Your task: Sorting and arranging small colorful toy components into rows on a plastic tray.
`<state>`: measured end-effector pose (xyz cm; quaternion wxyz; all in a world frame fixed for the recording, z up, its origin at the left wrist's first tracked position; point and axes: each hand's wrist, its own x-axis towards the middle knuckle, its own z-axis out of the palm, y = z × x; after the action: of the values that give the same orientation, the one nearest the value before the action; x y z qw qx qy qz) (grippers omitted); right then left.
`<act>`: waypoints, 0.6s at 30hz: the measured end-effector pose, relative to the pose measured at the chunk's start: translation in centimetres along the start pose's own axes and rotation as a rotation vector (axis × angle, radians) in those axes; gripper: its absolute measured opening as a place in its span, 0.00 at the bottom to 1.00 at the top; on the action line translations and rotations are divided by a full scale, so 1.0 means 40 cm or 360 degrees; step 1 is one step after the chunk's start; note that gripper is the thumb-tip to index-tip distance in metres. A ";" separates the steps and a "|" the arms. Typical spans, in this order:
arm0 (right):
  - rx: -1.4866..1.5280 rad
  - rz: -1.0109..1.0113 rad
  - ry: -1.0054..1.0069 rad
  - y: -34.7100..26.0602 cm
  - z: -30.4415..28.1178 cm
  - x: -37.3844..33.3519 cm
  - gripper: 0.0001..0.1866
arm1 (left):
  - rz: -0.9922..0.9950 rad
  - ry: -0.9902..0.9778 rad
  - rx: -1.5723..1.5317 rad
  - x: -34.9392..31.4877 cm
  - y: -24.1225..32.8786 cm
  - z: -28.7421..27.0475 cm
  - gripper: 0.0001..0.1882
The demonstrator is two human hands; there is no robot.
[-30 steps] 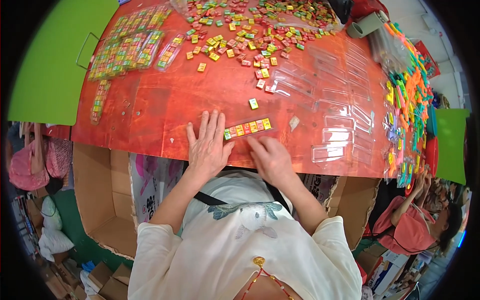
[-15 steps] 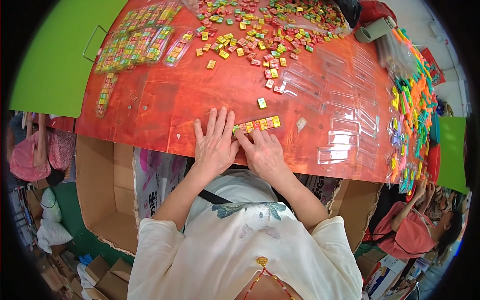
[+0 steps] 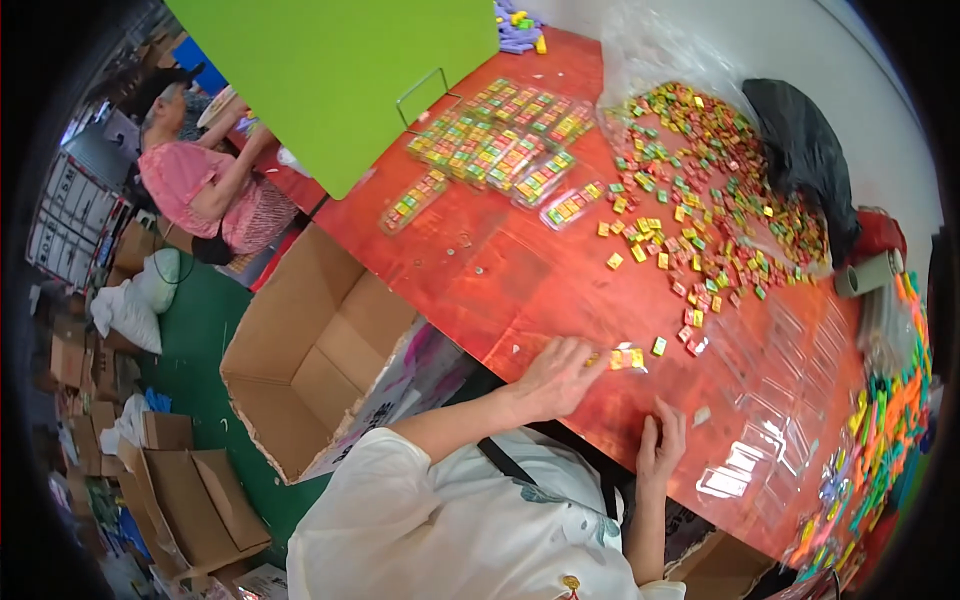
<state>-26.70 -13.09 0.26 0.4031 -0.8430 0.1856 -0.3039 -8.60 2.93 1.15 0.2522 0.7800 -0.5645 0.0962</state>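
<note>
My left hand (image 3: 562,380) is closed on the left end of a clear plastic tray filled with a row of small red, yellow and green boxes (image 3: 627,358). Its fingers cover part of that row. To the right and nearer the table's front edge, my right hand (image 3: 663,440) hovers with fingers apart and nothing in it. Just beyond the tray's right end lies a single yellow-green box (image 3: 659,346). A loose trail of similar boxes (image 3: 690,325) leads back to a big heap (image 3: 730,140) on the far side.
Filled trays (image 3: 500,140) are grouped at the far left of the red table (image 3: 480,310). Empty clear trays (image 3: 745,465) lie on the right, beside a colourful pile of plastic pieces (image 3: 890,440). A green board (image 3: 350,80) and a cardboard box (image 3: 300,350) flank the left edge. Another person (image 3: 200,175) sits beyond.
The view has swung left. My left hand has closed on the filled tray's end; my right hand has come off the boxes and drawn away to the right.
</note>
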 end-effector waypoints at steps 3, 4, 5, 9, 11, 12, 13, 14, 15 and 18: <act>0.0045 0.0032 -0.0005 0.000 0.001 0.002 0.17 | -0.0209 0.0145 0.0240 -0.054 -0.106 -0.040 0.26; 0.0048 0.0037 0.0005 0.003 0.003 0.006 0.17 | -0.0320 0.0177 0.0317 -0.066 -0.153 -0.055 0.26; 0.0048 0.0051 -0.0031 0.004 0.004 0.010 0.17 | -0.0436 0.0211 0.0389 -0.078 -0.204 -0.073 0.26; -0.0039 0.0032 -0.0055 -0.006 -0.007 0.011 0.17 | -0.0709 0.0129 0.0841 -0.080 -0.418 -0.128 0.15; -0.0079 0.0047 -0.0102 -0.028 -0.005 0.023 0.16 | -0.0753 0.0138 0.1122 -0.096 -0.506 -0.159 0.16; -0.0084 0.0071 -0.0139 -0.037 -0.004 0.031 0.16 | -0.0923 -0.0014 0.1146 -0.074 -0.515 -0.186 0.20; -0.0085 0.0043 -0.0122 -0.034 -0.002 0.031 0.16 | -0.0854 0.0054 0.1217 -0.080 -0.533 -0.186 0.23; -0.0075 0.0007 -0.0094 -0.030 0.007 0.036 0.15 | -0.0878 0.0034 0.1268 -0.085 -0.546 -0.203 0.26; -0.0067 -0.0024 -0.0069 -0.031 0.011 0.042 0.16 | -0.1014 -0.0075 0.1281 -0.091 -0.559 -0.203 0.26; -0.0465 -0.0116 0.0047 -0.012 -0.019 0.056 0.19 | -0.0923 -0.0021 0.1308 -0.037 -0.477 -0.155 0.27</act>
<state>-25.48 -14.49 1.83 0.2620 -0.8943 0.2030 -0.3006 9.44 11.77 0.36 -0.0631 0.9403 -0.2415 0.2315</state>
